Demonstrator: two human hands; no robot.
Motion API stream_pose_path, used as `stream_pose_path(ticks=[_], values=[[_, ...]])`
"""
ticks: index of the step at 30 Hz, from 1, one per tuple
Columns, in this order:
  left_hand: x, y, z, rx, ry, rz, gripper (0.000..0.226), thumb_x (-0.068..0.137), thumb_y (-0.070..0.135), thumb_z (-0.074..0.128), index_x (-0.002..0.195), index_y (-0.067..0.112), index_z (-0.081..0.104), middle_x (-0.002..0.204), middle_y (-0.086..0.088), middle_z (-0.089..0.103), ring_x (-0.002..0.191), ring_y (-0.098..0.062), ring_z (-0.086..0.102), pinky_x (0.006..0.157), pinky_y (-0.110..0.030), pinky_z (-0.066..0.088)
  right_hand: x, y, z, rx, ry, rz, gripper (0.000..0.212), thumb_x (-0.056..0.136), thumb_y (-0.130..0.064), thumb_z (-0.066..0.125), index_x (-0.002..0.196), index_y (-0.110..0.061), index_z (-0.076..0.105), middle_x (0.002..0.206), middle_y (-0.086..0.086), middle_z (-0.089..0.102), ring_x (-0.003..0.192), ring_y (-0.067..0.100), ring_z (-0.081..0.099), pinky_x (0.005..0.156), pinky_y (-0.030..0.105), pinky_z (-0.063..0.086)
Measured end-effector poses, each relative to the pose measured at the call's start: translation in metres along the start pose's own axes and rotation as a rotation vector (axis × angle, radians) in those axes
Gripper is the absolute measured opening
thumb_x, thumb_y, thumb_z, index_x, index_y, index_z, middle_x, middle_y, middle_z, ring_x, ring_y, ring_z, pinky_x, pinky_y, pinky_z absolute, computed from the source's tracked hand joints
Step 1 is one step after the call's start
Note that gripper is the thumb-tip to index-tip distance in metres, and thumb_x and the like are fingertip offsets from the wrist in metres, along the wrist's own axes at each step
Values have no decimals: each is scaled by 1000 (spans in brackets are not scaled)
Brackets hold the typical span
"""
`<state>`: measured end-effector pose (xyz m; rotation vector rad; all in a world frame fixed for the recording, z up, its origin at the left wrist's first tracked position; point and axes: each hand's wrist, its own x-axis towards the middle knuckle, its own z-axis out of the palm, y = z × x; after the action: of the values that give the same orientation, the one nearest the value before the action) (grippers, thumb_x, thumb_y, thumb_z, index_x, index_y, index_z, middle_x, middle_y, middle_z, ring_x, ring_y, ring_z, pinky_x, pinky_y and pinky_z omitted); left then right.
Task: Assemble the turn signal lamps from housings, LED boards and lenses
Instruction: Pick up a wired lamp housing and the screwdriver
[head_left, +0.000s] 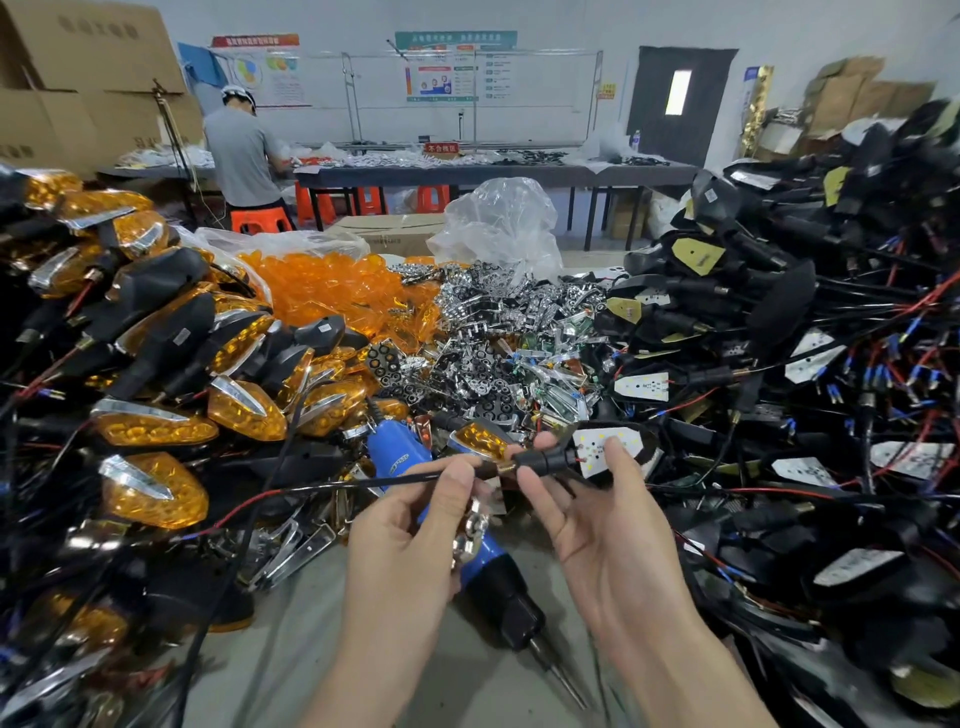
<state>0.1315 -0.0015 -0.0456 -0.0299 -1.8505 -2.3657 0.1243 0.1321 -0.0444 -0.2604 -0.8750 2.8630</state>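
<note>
My right hand (597, 519) grips a black housing (563, 460) by its stem, with a white LED board (608, 447) showing inside it under my fingertip. My left hand (415, 525) pinches the housing's black cable (363, 482) just left of the stem. A small chrome part (470, 530) sits by my left palm. Loose amber lenses (332, 291) are heaped at the back centre, chrome reflectors (488, 332) beside them. Black housings with boards (779, 332) pile up on the right. Finished amber lamps (156, 374) are stacked on the left.
A blue and black electric screwdriver (493, 566) lies on the grey table under my hands, tip pointing toward me. A clear plastic bag (498, 223) stands behind the parts. A person in a grey shirt (244, 156) works at a far table with orange stools.
</note>
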Motion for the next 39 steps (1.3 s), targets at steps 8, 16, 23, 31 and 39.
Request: stream_pose_path(ticks=[8,16,23,31,39], values=[[8,10,-18,-53,153,69,28,72,53,66,85,31,78,65,7,67,42,-1,49,37,-15,37,0,-14,-2,-9,48,-126,36,112,-27,33,113,-2,59,92,18,75,91,33,77,64,27,61],[7,6,-16,-134,66,0,39,81,54,59,98,22,75,50,4,49,37,-8,35,37,-20,35,-6,-2,4,-22,-17,-71,43,111,-28,37,136,6,46,99,23,75,88,35,77,62,29,62],[4,-5,-1,42,50,-39,45,62,64,64,86,28,76,54,-2,48,38,-11,38,36,-18,31,-10,6,5,-167,-94,-31,25,107,-19,45,118,-1,58,111,20,75,97,34,75,62,32,62],[3,-7,-4,20,-6,-86,46,62,64,67,83,25,76,49,-1,43,36,-12,37,36,-21,31,-11,3,2,-182,-85,-93,18,107,-14,44,119,-7,55,100,22,75,88,36,76,57,30,60],[-2,-4,-6,121,-155,-128,50,66,64,61,85,20,76,55,-6,51,37,-10,37,35,-20,30,-9,3,-2,-248,13,-196,30,109,-25,38,100,-29,66,89,12,77,67,27,71,45,27,50]])
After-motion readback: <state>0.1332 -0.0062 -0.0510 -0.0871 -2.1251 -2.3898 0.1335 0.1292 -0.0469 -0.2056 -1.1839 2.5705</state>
